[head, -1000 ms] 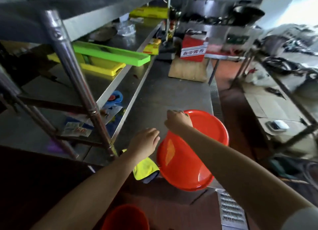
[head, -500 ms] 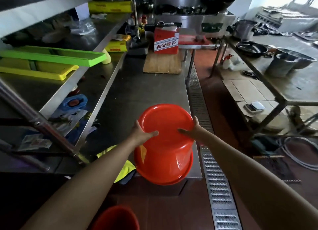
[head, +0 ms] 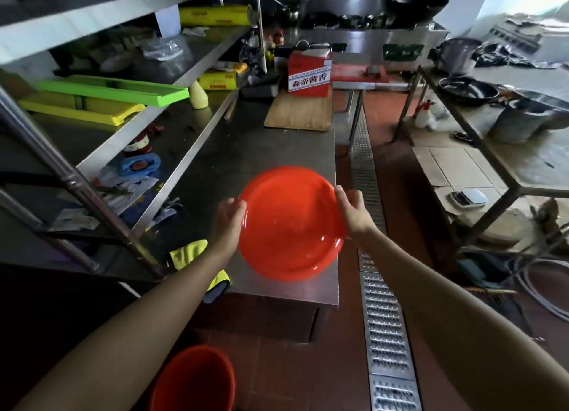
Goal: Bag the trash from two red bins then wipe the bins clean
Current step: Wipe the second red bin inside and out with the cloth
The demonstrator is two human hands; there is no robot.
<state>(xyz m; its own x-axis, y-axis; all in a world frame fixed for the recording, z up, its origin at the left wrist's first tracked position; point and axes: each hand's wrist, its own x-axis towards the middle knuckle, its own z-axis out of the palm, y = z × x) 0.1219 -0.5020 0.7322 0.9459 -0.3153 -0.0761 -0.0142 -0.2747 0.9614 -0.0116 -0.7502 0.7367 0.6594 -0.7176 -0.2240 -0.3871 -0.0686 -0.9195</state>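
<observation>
A red bin stands upside down near the front right corner of the steel counter, its round bottom facing up. My left hand lies against its left side and my right hand against its right side, fingers curved round the wall. A second red bin stands on the floor below, at the bottom edge of view. A yellow cloth lies on the counter's front edge, partly hidden by my left forearm.
Steel shelving with green and yellow trays runs along the left. A red carton on a wooden board sits at the counter's far end. A metal floor drain grate runs along the right of the counter. Another steel table with pots stands further right.
Both hands have come onto the bin's sides; a second ago only my right hand touched it. The bin has turned from tilted to bottom-up on the counter.
</observation>
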